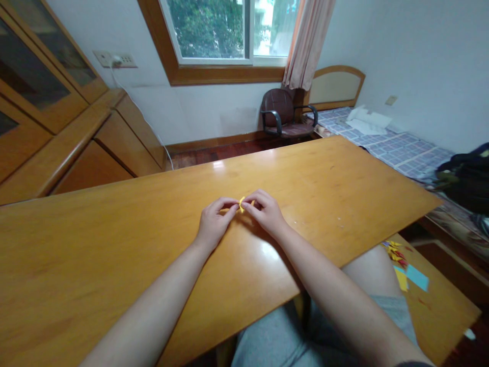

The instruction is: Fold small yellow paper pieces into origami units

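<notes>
A small yellow folded paper piece is held between both hands, just above the wooden table. My left hand pinches its left side between thumb and index finger. From the other side, my right hand grips it with thumb and fingertips. The fingertips nearly meet and cover part of the paper, so its exact folded shape is hard to make out.
A lower wooden surface at the right bears a blue paper, a yellow paper and several small folded pieces. Beyond the table stand a brown armchair and a bed; a cabinet is at left.
</notes>
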Demonstrator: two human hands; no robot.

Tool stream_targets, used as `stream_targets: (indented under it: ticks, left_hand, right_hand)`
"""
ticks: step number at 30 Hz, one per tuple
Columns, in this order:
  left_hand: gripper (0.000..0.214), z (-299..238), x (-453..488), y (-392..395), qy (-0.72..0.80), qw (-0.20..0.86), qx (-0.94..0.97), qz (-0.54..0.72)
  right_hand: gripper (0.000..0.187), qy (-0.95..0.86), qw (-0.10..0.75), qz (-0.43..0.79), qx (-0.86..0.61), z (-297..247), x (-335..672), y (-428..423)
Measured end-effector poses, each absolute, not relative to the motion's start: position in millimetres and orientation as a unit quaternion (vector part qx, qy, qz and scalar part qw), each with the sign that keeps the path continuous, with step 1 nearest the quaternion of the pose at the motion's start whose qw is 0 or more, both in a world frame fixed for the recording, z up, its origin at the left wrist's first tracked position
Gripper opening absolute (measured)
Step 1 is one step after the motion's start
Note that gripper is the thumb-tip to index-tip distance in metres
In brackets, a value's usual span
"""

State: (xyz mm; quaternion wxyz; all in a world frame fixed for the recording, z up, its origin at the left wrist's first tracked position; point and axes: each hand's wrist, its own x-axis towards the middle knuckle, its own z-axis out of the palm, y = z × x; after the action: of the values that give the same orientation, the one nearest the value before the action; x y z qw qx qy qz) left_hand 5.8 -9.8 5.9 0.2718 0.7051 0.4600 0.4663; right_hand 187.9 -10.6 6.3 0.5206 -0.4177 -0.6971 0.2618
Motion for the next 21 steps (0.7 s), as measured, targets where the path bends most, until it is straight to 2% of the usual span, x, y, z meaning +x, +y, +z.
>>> stream_targets:
  ticks: [14, 21]
  left_hand:
    - [0.014, 7.0, 5.5, -9.7, 0.436, 0.276, 0.709, 0.481]
    - [0.02, 2.7, 5.2, -8.7, 0.454, 0.314, 0.686, 0.474]
  right_hand:
    - [0.004, -0.652, 0.509, 0.368, -0.424, 1.0, 187.6, -5.7]
    - [0.005, -0.665, 0.502, 0.345, -0.433, 3.5, 188.6, -7.0]
